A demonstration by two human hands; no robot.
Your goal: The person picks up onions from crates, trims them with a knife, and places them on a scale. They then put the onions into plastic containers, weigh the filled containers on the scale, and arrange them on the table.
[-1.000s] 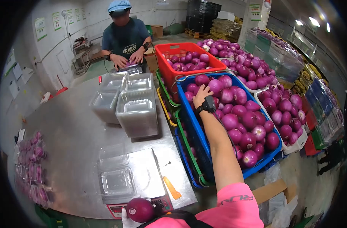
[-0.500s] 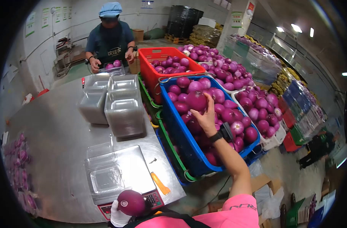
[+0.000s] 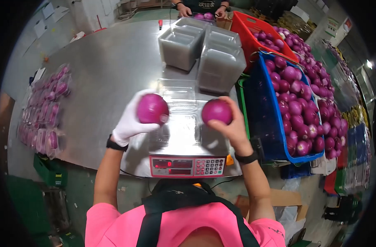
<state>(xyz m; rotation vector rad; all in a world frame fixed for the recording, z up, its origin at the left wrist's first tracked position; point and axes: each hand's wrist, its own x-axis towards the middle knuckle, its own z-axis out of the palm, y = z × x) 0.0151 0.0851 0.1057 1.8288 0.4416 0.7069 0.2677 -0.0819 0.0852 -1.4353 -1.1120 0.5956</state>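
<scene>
My left hand [image 3: 128,122], in a white glove, is closed around a red onion [image 3: 152,108]. Opposite it, my bare right hand [image 3: 234,128] grips another red onion [image 3: 216,112]. Both onions are held up over the digital scale [image 3: 187,166], whose display reads 0. Between and below them an open clear plastic container [image 3: 179,131] rests on the scale's plate, its hinged lid [image 3: 177,91] folded back away from me. An orange-handled tool [image 3: 229,160] lies partly hidden at the scale's right edge.
Stacked clear containers [image 3: 221,68] stand beyond the scale. On the right are a blue crate [image 3: 274,142] and a red crate [image 3: 247,29] of onions. Packed onions [image 3: 48,109] line the table's left side. Across the table [image 3: 97,82], a co-worker's hands [image 3: 184,10] are near two onions.
My right hand has left the blue crate with an onion and come over the scale. My left hand has raised its onion from the scale's front edge. The view has turned down toward the scale.
</scene>
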